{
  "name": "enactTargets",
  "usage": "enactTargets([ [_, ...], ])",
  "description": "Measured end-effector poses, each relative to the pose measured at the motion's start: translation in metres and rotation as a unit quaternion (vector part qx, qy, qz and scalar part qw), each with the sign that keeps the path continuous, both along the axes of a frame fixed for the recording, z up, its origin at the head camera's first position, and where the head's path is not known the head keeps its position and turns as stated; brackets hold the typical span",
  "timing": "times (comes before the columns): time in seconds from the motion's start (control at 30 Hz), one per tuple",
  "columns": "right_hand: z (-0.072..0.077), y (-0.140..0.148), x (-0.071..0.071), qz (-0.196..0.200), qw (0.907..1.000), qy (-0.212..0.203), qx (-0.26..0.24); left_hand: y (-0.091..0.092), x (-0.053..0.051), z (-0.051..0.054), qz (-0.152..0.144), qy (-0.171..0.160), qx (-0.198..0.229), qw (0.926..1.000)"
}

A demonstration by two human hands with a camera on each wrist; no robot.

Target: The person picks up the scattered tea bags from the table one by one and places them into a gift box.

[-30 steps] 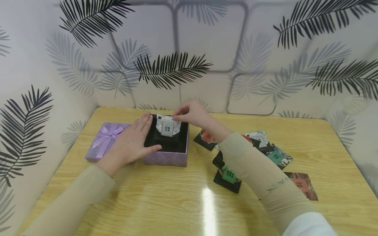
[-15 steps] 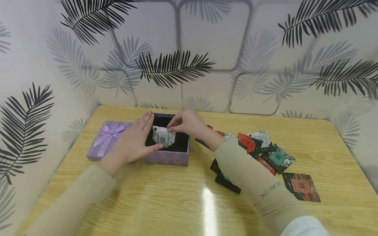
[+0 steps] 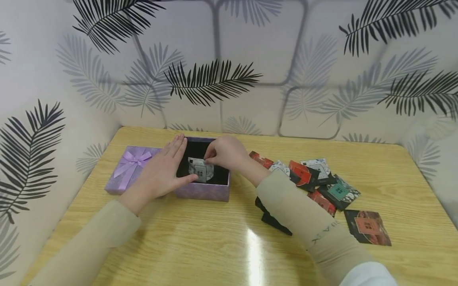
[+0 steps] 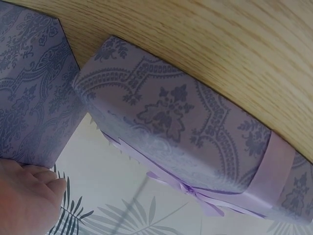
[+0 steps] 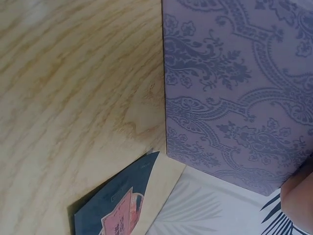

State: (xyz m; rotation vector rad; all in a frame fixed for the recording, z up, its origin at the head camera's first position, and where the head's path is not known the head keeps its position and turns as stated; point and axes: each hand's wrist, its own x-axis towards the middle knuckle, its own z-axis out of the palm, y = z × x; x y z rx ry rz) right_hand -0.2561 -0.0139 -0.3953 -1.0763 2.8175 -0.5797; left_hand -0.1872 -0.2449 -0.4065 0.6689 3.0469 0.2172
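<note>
A purple box (image 3: 202, 192) with a black inside stands uncovered on the table. In it is a white patterned packet (image 3: 201, 171), whose upper right corner my right hand (image 3: 227, 153) pinches between thumb and fingers. My left hand (image 3: 159, 169) lies with straight fingers along the box's left side, the thumb reaching over the front rim. In the left wrist view my left hand (image 4: 29, 196) touches the patterned box wall (image 4: 34, 93). The right wrist view has part of my right hand (image 5: 298, 200) at the edge of the box (image 5: 234, 93).
Left of the box lies a purple lid (image 3: 123, 169) with a ribbon bow, partly behind my left hand. Several packets are scattered at the right, among them a green-labelled one (image 3: 339, 192) and a red-labelled one (image 3: 367, 227). My right forearm passes over some black packets (image 3: 275, 223). A leaf-patterned wall covering (image 3: 250, 107) rises behind.
My right hand has moved down and toward me with the packet, which now sits lower inside the box. My left hand has stayed beside the box.
</note>
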Motion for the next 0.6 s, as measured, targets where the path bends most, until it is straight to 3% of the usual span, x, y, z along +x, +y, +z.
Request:
enactTargets([
  [0.17, -0.001, 0.001, 0.001, -0.005, 0.9998, -0.007, -0.019, 0.0, 0.0, -0.001, 0.001, 0.0, 0.004, 1.0],
  [0.33, 0.0, 0.005, 0.002, -0.018, 0.9955, -0.051, -0.079, 0.0, 0.001, 0.0, 0.002, -0.003, 0.002, 1.0],
  [0.6, -0.001, 0.016, -0.001, -0.055, 0.9677, -0.11, -0.22, 0.002, 0.0, 0.001, 0.006, 0.002, 0.0, 1.0],
])
